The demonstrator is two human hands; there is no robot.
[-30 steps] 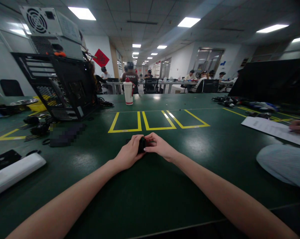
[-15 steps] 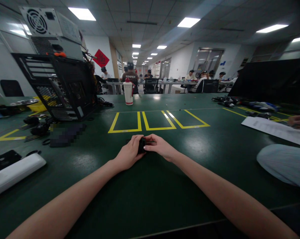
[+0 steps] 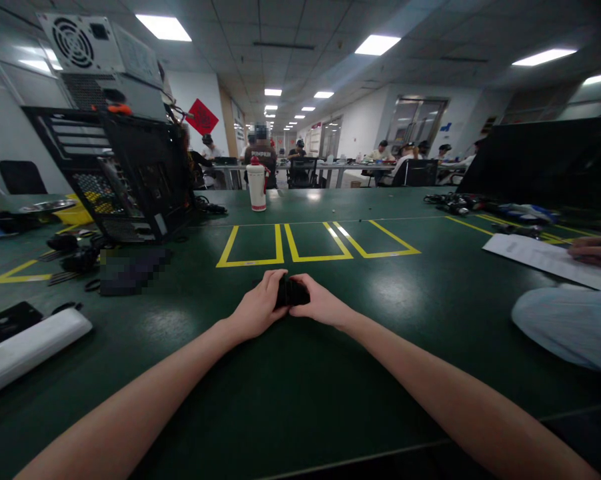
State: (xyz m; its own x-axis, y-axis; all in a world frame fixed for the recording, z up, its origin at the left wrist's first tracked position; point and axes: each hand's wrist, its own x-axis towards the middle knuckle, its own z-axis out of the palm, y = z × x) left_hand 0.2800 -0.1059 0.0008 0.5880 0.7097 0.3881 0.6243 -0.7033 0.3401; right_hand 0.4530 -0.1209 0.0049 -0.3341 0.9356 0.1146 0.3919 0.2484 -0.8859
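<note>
A small dark, box-like object (image 3: 294,293) is between my two hands, low over or on the green table (image 3: 300,380); its exact kind I cannot make out. My left hand (image 3: 258,303) wraps around its left side, fingers over the far edge and thumb near the bottom. On the other side my right hand (image 3: 325,303) curves around the right part, thumb at the near edge and fingers at the far edge. Much of the object is hidden by the fingers.
Yellow tape outlines (image 3: 318,259) lie beyond my hands, with a white cup (image 3: 257,188) behind them. At left stand a black computer case (image 3: 130,173) and a white bar-shaped device (image 3: 35,350). A co-worker's hand (image 3: 595,250) rests by white paper (image 3: 535,259) at right.
My right hand has opened wider, and more of the dark object shows between my hands. My left hand has barely moved. The co-worker's hand has come further into view.
</note>
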